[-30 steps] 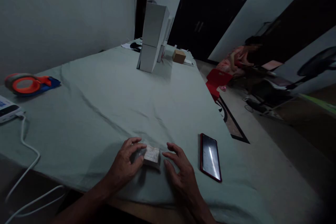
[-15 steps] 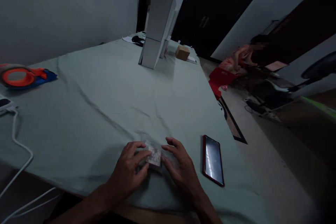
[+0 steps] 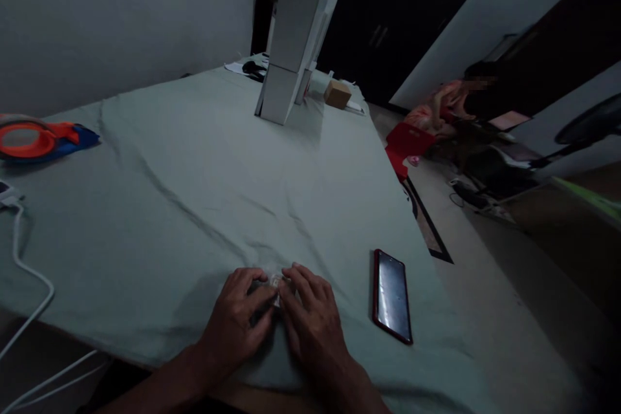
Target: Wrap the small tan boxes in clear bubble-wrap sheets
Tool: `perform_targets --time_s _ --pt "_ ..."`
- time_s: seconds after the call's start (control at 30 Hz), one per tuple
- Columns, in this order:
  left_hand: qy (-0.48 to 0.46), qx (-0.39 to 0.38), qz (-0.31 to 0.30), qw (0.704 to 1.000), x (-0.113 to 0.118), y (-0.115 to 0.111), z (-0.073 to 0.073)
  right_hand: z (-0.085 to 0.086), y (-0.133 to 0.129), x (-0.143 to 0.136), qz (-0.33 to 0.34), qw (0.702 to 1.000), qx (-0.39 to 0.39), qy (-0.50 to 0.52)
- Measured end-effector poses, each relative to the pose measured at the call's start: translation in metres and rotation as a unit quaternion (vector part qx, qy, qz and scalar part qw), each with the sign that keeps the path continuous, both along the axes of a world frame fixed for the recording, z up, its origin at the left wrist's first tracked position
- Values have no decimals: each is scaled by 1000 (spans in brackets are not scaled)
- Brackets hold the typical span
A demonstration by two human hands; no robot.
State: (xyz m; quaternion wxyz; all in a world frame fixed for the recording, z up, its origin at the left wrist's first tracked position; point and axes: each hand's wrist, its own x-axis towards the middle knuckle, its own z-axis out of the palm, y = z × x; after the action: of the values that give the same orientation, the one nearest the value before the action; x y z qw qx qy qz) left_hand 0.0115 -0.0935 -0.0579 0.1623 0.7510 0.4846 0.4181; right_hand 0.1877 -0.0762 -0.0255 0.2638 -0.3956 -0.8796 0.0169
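A small, pale, shiny-looking item (image 3: 276,285) lies on the pale green, creased cloth table cover (image 3: 233,174) near its front edge, mostly hidden between the 2 hands. The left hand (image 3: 237,314) curls in at one side, thumb and forefinger bent; the right hand (image 3: 313,310) lays its fingers over the other, probably to steady so little a thing from 2 sides. Whether either set of fingers actually grips it, I cannot tell. The black-screened, red-cased rectangular phone (image 3: 392,296) lies to the right, apart from both hands, seemingly leaving them working room.
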Motion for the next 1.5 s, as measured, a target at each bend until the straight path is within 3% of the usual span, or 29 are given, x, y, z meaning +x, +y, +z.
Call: perform_targets --time_s 0.13,0.27,0.43,0.77,1.07,1.37,1.5 --pt "-9 8 8 1000 0 0 -2 9 -1 9 17 996 -63 62" --pt "-11 10 9 1000 0 -1 0 16 -3 22 -22 989 -77 128" --pt "-13 -5 2 1000 0 -2 4 12 3 33 -56 987 -89 121" --pt "-52 -9 3 999 -1 -9 -6 0 8 35 -49 982 -123 134" --pt "-51 0 6 999 0 -7 -4 1 14 29 -39 984 -130 120" --pt "-54 -3 9 998 1 -6 -3 0 29 13 -1 999 -36 29" --pt "-61 -5 4 998 0 -6 -3 -3 34 5 -13 999 -16 49"
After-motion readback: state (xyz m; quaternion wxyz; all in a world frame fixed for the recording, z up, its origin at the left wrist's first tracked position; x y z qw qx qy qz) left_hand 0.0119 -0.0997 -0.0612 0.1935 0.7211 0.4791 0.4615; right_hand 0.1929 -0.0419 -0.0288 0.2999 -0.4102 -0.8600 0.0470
